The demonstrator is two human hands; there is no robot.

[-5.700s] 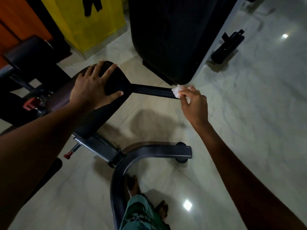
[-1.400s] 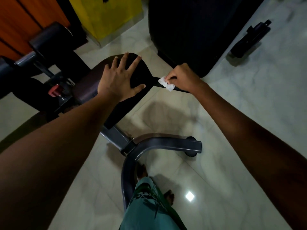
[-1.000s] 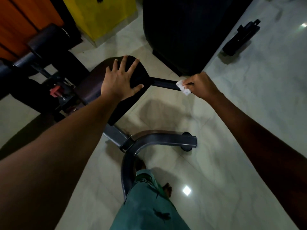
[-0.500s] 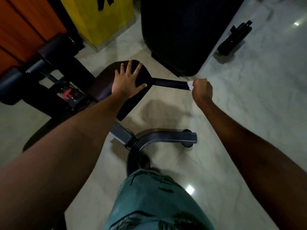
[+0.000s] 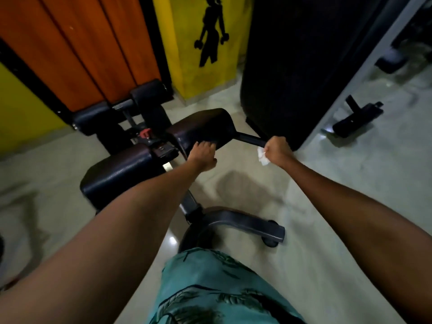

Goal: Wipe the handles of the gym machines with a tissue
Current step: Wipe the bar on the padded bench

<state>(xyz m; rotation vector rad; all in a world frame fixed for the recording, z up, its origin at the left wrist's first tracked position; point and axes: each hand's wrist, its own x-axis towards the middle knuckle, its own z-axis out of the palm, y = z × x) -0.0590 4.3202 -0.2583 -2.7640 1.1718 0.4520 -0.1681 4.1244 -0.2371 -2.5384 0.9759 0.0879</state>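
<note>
Right hand (image 5: 278, 152) is fisted around a crumpled white tissue (image 5: 263, 157) at the near end of the black bar handle (image 5: 251, 139). Left hand (image 5: 202, 155) grips the dark padded bench's (image 5: 203, 129) near edge, fingers curled.

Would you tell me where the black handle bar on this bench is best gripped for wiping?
Grip the handle bar at its bare free end, from the right, wrapping over the top: it juts sideways from the pad, where the right hand with the tissue sits.
</note>
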